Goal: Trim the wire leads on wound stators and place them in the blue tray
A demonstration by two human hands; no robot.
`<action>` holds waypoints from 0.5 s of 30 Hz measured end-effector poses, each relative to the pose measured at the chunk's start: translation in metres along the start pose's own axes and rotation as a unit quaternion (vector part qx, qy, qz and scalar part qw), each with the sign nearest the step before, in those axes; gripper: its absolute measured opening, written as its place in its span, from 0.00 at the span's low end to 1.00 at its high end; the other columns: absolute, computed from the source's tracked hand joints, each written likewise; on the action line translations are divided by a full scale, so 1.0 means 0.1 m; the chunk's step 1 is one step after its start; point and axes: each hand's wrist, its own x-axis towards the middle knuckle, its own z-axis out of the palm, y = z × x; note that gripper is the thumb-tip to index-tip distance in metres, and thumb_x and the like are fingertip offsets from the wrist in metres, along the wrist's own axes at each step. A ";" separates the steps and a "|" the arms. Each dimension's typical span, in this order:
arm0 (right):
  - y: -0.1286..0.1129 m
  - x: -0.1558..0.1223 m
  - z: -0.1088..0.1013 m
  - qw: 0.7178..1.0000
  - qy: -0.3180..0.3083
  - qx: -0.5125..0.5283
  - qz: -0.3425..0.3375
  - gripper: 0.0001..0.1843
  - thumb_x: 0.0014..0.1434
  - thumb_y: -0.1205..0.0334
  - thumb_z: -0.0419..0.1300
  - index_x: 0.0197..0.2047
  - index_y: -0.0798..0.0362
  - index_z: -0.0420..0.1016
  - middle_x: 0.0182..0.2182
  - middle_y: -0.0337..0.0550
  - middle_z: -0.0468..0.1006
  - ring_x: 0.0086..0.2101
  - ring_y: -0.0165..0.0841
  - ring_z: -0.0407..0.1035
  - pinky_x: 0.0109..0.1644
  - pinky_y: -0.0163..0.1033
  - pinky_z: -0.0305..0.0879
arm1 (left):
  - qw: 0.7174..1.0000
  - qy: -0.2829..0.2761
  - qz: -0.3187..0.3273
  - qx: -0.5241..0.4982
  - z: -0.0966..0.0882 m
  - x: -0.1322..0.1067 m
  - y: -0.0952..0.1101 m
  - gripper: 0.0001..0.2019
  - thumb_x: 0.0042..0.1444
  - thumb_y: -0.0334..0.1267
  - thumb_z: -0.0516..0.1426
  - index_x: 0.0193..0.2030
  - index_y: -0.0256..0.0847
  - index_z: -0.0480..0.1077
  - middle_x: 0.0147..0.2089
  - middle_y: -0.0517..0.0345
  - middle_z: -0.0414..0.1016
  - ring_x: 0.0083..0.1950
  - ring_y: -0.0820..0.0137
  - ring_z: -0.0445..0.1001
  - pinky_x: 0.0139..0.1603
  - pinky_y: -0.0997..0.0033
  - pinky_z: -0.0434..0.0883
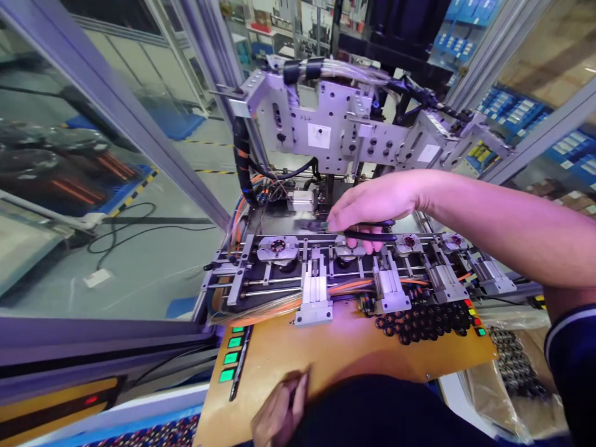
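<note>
My right hand (367, 205) reaches over the row of metal fixtures, its fingers closed around pliers with black handles (372, 236). The jaws of the pliers point left and are blurred. Under and beside that hand are clamp fixtures, one at the left (278, 248) with a dark ring-shaped part in its middle, and one just below the fingers (349, 251). My left hand (282, 406) rests low over the tan worktop (344, 354) with its fingers curled in. Whether anything is inside it is hidden.
Black ring-shaped parts (428, 323) lie in a cluster on the worktop's right. Green buttons (230, 358) and a pen (241, 366) are at its left. A metal plate assembly with cables (321, 124) hangs behind. A plastic-lined box of parts (516, 366) stands at right.
</note>
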 end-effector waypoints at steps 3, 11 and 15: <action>0.33 -0.01 -0.01 0.998 0.000 -0.043 0.035 0.14 0.69 0.63 0.51 0.36 0.61 0.72 0.25 0.39 0.72 0.20 0.26 0.70 0.23 0.30 0.69 | 0.999 -0.032 0.032 0.027 -0.02 0.01 -0.02 0.05 0.62 0.39 0.61 0.35 0.42 0.75 0.29 0.63 0.83 0.26 0.74 0.80 0.31 0.77 0.71; 0.71 0.03 -0.01 0.996 -0.041 -0.059 0.046 0.15 0.68 0.59 0.55 0.32 0.60 0.69 0.23 0.38 0.71 0.19 0.28 0.71 0.23 0.34 0.72 | 0.994 -0.070 0.040 0.076 -0.08 0.02 0.03 0.07 0.64 0.40 0.59 0.38 0.40 0.75 0.31 0.60 0.83 0.26 0.72 0.80 0.32 0.74 0.72; 0.73 0.07 0.00 0.996 -0.026 -0.058 0.064 0.14 0.67 0.62 0.53 0.31 0.61 0.71 0.21 0.38 0.70 0.19 0.30 0.72 0.22 0.34 0.71 | 0.993 -0.081 0.036 0.073 -0.10 0.03 0.04 0.07 0.64 0.40 0.58 0.38 0.40 0.74 0.31 0.59 0.82 0.26 0.72 0.80 0.32 0.74 0.72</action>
